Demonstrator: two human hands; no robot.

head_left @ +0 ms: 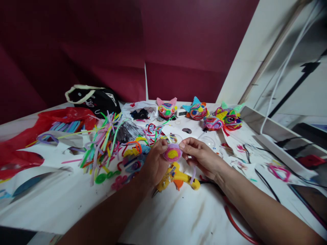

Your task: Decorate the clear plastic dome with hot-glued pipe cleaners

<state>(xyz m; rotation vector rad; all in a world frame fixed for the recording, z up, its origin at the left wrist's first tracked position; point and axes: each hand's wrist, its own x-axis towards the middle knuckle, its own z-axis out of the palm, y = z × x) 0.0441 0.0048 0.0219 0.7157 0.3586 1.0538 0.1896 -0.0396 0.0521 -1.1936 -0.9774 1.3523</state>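
Both hands meet over the middle of the white table [178,217]. My left hand [154,163] and my right hand [200,154] pinch a small coiled pipe-cleaner disc [172,152], lilac and pink outside with a yellow centre. A lilac tail of it hangs down past my right palm. Just under the hands lies a yellow glue gun [178,177]. A heap of loose coloured pipe cleaners [107,143] spreads to the left of my left hand.
Several finished pipe-cleaner cat heads [167,109] stand in a row at the back. A black bag [94,98] and a red plastic bag [51,119] lie at the left. A clear dome [208,141] sits behind my right hand. Cables and a red cord [235,226] run on the right.
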